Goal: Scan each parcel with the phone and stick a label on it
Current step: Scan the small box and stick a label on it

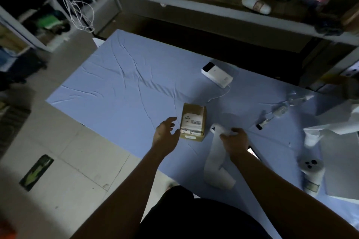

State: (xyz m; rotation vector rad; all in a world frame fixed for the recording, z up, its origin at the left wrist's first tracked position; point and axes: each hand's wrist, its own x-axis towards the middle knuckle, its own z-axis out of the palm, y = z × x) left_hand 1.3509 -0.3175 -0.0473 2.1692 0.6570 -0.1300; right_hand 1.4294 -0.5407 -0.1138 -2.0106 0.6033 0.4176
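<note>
A small brown cardboard parcel [192, 122] with a white barcode label on top lies on the blue cloth-covered table [120, 87]. My left hand [166, 134] hovers open just left of the parcel, fingers spread, thumb close to its near corner. My right hand [234, 138] pinches the top end of a long white label strip [215, 163] that curls down toward the table's near edge. A lit phone [252, 152] lies on the cloth, mostly hidden under my right wrist.
A white power bank [216, 76] with a cable sits behind the parcel. Small clear bags and a pen-like item [279, 111] lie to the right. White packages and a white device [310, 169] crowd the right edge. Cluttered shelves [223, 4] stand behind the table.
</note>
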